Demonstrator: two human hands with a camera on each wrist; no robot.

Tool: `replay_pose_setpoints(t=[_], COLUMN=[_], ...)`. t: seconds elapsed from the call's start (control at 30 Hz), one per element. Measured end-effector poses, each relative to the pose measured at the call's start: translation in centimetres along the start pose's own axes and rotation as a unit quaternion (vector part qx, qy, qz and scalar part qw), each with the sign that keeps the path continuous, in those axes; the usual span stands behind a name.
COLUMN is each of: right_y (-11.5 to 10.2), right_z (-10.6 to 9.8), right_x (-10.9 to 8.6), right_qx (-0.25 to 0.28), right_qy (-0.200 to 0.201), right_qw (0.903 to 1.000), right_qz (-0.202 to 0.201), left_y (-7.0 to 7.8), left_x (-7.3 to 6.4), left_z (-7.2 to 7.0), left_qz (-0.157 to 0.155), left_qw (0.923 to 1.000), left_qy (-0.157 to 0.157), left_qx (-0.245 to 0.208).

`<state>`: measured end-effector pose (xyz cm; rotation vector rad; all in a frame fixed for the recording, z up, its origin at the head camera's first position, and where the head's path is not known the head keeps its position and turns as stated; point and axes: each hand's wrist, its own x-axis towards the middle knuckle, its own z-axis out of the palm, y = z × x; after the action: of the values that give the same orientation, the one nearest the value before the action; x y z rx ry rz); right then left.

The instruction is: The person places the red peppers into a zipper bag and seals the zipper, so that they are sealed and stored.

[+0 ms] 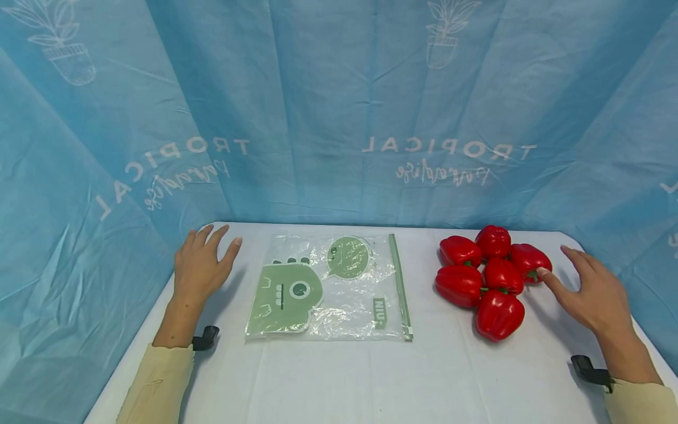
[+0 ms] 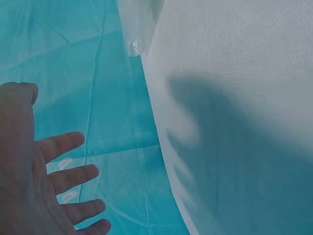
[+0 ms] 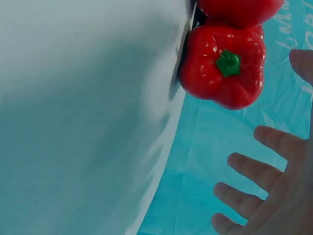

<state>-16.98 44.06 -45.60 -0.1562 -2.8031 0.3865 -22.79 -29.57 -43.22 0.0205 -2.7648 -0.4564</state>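
In the head view, I see my left hand (image 1: 200, 265) above the far left corner of the white counter (image 1: 339, 383), its fingers spread and holding nothing, and my right hand (image 1: 595, 291) over the right edge, also spread and holding nothing. Between them, left of the middle and near the far edge, a clear plastic bag (image 1: 344, 306) with green prints lies flat, its green closure strip (image 1: 401, 285) along the side towards the right edge. Six red bell peppers (image 1: 499, 315) sit bunched together towards the far right corner, well apart from the bag; the tip of my right thumb overlaps the outermost one there. A blue curtain (image 1: 328, 88) hangs behind the far edge. The bag looks light, thin and limp, likely to slide and crumple, so I'd take hold of it by the stiffer strip and pinch a wall on each side. In the left wrist view, my fingers stand apart from each other over the counter's edge, and a glossy corner of the bag shows beyond them, untouched. In the right wrist view, my fingers are spread and a gap shows between my thumb and the nearest pepper, whose green stem (image 3: 228, 63) faces the camera. The skins shine, so I judge the peppers smooth, firm and a bit slippery; whether they are real or hollow, I can't tell. I'd grip one round its broad lobed sides rather than by the short stem.
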Motion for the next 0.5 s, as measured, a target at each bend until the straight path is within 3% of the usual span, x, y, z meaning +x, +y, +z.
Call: replay_pose_setpoints(t=[0.27,0.5], right_y=[-0.8,-1.7], right_z=[-0.5,-1.1], right_x=[-0.1,-0.1], right_qx=[0.007,0.021], right_qy=[0.012,0.017], right_qw=[0.9999,0.9996], right_qz=[-0.001,-0.009], left_y=[0.2,1.0], left_x=[0.1,0.0], left_z=[0.0,-0.3], left_qz=[0.005,0.016], left_qw=[0.9997,0.9974], left_qy=[0.017,0.021], left_qx=[-0.016,-0.067])
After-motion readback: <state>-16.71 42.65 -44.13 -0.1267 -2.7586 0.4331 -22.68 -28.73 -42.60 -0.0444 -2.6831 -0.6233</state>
